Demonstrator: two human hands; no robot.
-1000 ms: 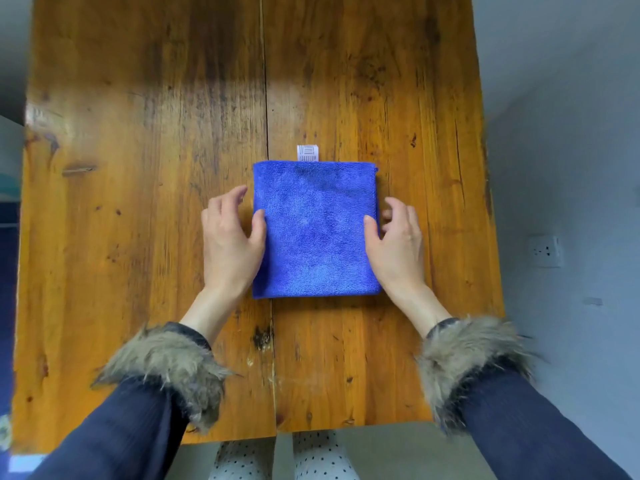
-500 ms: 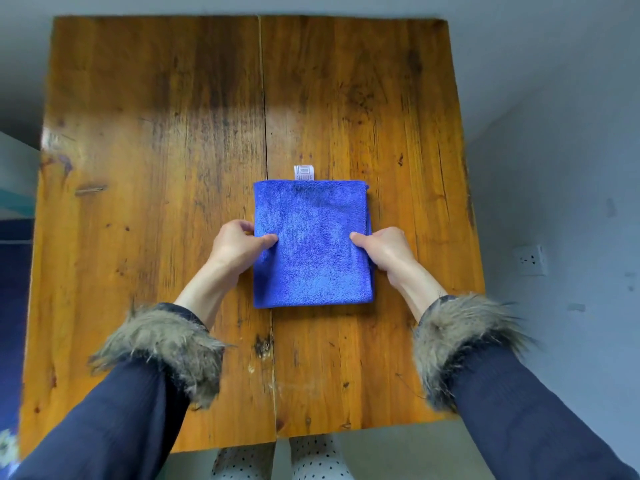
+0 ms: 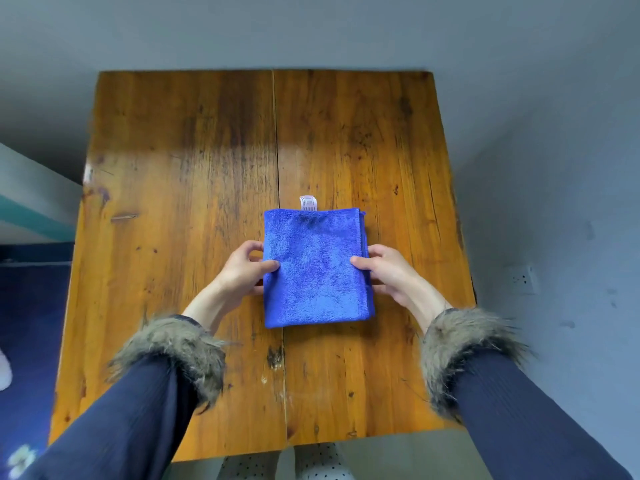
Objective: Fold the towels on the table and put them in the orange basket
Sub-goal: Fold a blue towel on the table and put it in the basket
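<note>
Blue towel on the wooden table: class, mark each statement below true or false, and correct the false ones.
1. The towel is folded into a compact rectangle. True.
2. Only the left hand holds the towel. False: the right hand grips its other side as well, thumbs on top.
3. A white tag sticks out from the towel's far edge. True.
4. The orange basket stands beside the towel on the table. False: no basket is in view.
5. The towel lies near the seam between the table's two boards. True.
6. A second towel lies on the table. False: only one towel shows.
</note>
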